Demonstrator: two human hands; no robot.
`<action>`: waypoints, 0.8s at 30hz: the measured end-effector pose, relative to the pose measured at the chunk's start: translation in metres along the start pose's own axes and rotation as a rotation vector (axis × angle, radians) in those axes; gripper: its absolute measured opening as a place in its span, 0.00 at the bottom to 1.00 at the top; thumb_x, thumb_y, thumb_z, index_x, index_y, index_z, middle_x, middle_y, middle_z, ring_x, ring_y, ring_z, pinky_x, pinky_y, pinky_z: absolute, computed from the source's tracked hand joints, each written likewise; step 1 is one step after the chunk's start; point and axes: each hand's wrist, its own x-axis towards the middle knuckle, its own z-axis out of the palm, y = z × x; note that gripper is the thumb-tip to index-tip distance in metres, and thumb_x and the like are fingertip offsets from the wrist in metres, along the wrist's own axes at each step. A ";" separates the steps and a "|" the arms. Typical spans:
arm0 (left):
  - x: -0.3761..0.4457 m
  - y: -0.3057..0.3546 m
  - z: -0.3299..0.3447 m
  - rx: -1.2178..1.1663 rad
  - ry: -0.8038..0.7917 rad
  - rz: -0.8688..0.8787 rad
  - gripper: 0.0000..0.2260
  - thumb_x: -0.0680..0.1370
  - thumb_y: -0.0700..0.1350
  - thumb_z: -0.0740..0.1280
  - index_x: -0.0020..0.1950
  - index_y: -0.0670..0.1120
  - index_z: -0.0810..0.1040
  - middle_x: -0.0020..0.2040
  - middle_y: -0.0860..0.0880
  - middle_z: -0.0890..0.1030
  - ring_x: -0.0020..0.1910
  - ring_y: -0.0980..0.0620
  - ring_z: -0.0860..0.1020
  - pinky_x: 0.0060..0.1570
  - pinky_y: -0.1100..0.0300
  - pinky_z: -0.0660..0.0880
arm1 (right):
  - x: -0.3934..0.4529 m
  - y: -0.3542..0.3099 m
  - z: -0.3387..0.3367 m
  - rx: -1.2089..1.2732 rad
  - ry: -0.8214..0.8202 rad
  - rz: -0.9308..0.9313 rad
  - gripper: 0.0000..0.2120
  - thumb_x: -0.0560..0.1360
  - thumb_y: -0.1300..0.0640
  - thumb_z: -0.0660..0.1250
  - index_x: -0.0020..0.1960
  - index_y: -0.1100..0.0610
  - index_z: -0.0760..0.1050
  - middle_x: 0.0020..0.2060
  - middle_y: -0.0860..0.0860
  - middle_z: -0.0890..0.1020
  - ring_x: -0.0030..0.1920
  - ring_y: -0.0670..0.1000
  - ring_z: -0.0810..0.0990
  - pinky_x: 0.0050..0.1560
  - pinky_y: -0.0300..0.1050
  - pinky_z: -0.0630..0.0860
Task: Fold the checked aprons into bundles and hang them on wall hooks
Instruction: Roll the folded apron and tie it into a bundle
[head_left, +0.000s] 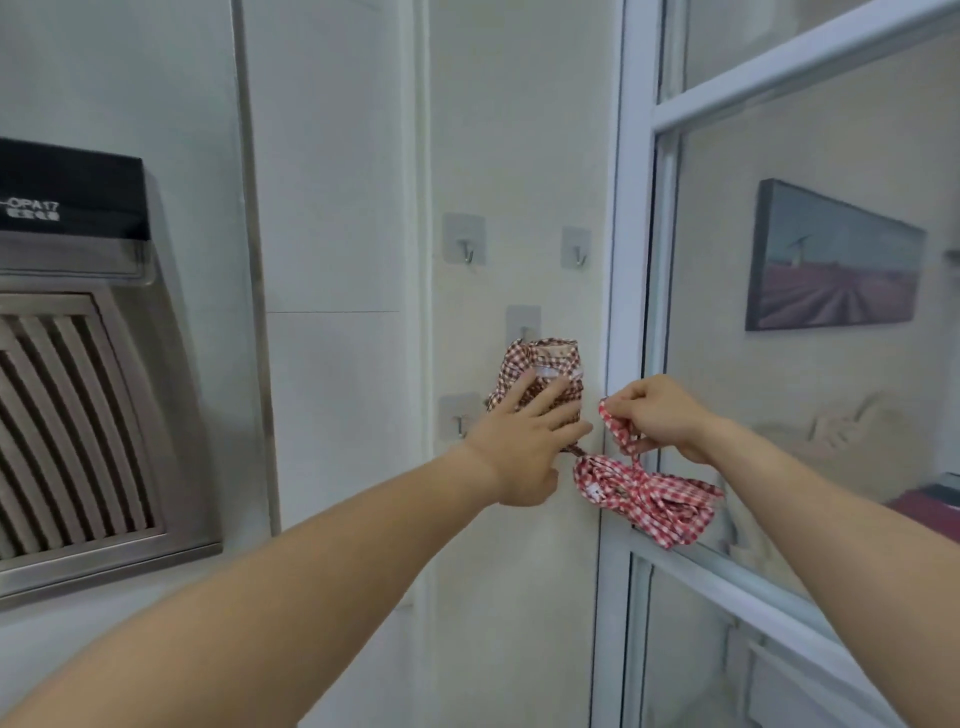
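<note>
Cream wall (519, 156): dark-checked bundle (540, 371) hung. My left hand (519, 441) lies flat on it; right hand (657, 415) pinches red-checked bundle's strap (615, 426). Loop onto 9-o'clock clear adhesive hook (460, 418).

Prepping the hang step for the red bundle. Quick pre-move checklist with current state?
1. Right hand grips the strap loop of the red checked bundle: ok.
2. Red bundle stays tied and compact: ok, though one corner hangs loose at the lower right.
3. Free hook available: ok, upper left hook, upper right hook and lower left hook are bare.
4. Brown checked bundle seated on the middle hook: cannot tell, the hook tip is hidden by cloth.
5. Left hand clear of the path: not ok, its fingers rest on the brown bundle.
</note>
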 end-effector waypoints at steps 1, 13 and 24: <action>0.001 0.001 0.003 0.064 -0.030 -0.004 0.30 0.81 0.54 0.56 0.81 0.51 0.51 0.82 0.48 0.51 0.80 0.45 0.37 0.74 0.39 0.32 | 0.004 0.005 0.002 -0.003 -0.004 0.021 0.11 0.78 0.61 0.66 0.37 0.60 0.76 0.30 0.56 0.77 0.33 0.52 0.76 0.33 0.43 0.79; -0.015 -0.005 0.007 0.175 -0.018 -0.071 0.27 0.80 0.51 0.58 0.79 0.49 0.59 0.80 0.46 0.54 0.80 0.41 0.40 0.73 0.37 0.29 | 0.050 0.014 0.045 0.077 0.088 0.078 0.10 0.80 0.57 0.67 0.45 0.62 0.80 0.34 0.55 0.80 0.32 0.51 0.76 0.30 0.42 0.74; -0.016 -0.004 0.016 0.044 0.014 -0.077 0.23 0.80 0.50 0.58 0.76 0.49 0.67 0.81 0.47 0.51 0.79 0.45 0.36 0.71 0.35 0.28 | 0.066 0.021 0.057 0.206 0.132 0.310 0.08 0.74 0.57 0.67 0.46 0.62 0.78 0.35 0.58 0.79 0.32 0.55 0.77 0.29 0.41 0.74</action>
